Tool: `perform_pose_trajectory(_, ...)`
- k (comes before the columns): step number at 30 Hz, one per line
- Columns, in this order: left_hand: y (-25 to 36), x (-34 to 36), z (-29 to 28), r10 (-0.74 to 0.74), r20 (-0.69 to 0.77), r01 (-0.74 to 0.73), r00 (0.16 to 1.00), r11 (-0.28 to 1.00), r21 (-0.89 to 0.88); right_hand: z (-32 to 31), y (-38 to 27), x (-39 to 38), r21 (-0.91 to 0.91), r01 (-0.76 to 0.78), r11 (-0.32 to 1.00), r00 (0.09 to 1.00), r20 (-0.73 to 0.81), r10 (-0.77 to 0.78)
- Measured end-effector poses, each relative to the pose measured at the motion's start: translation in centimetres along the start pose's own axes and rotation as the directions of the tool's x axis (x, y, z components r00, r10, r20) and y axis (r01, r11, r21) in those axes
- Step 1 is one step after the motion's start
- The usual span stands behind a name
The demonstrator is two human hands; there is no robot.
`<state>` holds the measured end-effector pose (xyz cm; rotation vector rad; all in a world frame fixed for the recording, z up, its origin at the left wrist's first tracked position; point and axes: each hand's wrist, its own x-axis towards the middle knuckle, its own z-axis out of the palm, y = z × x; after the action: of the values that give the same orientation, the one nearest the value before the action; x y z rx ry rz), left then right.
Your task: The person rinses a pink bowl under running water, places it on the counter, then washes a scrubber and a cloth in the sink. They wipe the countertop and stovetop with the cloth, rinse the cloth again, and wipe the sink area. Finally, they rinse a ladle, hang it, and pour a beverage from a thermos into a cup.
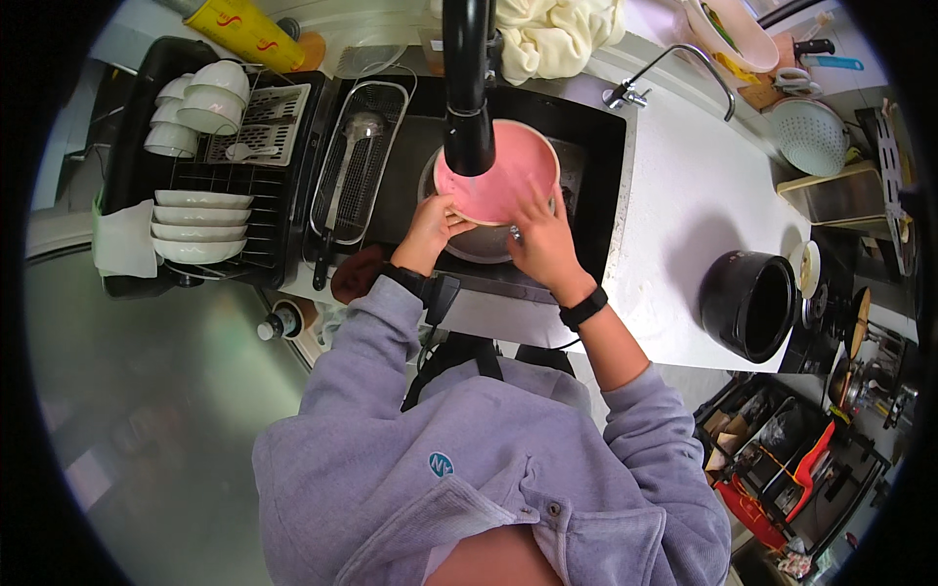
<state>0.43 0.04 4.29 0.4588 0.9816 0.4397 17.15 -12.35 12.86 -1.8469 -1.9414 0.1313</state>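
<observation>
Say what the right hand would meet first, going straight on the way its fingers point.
The pink bowl, it seems; the right hand may already touch it, depth being unclear.

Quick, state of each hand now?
Left hand: holding the pink bowl at its near-left rim.
Right hand: at the bowl's near-right side; grip can't be told.

A bowl (523, 161) lies between the left hand (430, 232) and right hand (540, 239). A dish rack (291, 205) stands to their left, a pot (729, 301) to their right.
</observation>
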Motion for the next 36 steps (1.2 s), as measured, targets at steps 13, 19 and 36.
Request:
perform_pose_trajectory(13, 3.3, -1.4, 2.2, 0.533, -0.214, -0.258, 0.819, 0.674, 0.692, 5.2, -0.2, 0.9, 0.837, -0.483, 0.255, 0.703, 0.197, 0.684)
perform_pose_trajectory(19, 0.8, -1.3, -1.2, 0.056, -0.444, 0.110, 0.894, 0.934, 0.340, 8.0, -0.6, 1.3, 0.801, -0.178, -0.572, 0.606, 0.547, 0.578)
perform_pose_trajectory(36, 0.0, -1.3, 0.9, 0.307, -0.008, -0.307, 0.952, 0.952, -0.003, 6.6, 3.1, -2.2, 0.642, -0.656, -0.398, 0.337, 0.720, 0.606)
